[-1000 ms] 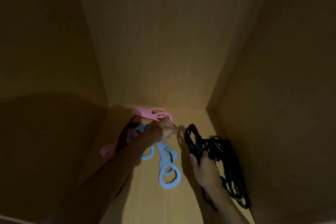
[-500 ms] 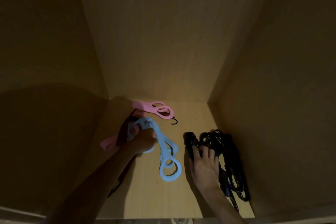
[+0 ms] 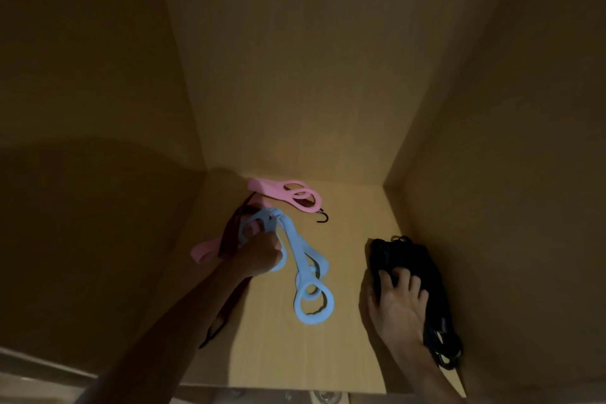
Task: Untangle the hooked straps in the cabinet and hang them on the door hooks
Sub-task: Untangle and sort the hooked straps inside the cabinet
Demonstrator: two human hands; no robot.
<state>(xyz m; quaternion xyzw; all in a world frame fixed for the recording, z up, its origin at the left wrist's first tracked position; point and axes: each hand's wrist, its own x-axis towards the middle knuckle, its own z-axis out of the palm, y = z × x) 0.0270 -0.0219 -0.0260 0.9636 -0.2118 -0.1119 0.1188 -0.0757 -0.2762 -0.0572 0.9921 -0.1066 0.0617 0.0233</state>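
Observation:
On the cabinet floor (image 3: 347, 233) lie tangled straps. My left hand (image 3: 260, 254) is closed around the upper loops of a light blue strap (image 3: 303, 259), whose ring end rests nearer the front. A pink strap (image 3: 288, 193) lies behind it at the back wall, with a small dark hook (image 3: 323, 217) beside it; another pink end (image 3: 205, 249) shows left of my wrist. A dark brown strap (image 3: 231, 234) runs under my left forearm. My right hand (image 3: 398, 302) lies with fingers spread on a heap of black straps (image 3: 410, 259) against the right wall.
The cabinet is dim, with wooden side walls (image 3: 492, 174) close on both sides and a back wall (image 3: 295, 75). The shelf's front edge (image 3: 295, 389) runs along the bottom of the view. No door hooks are in view.
My left hand drew back from the pink strap and closed on the blue strap. My right hand lowered the black bundle to the floor by the right wall and now rests on it.

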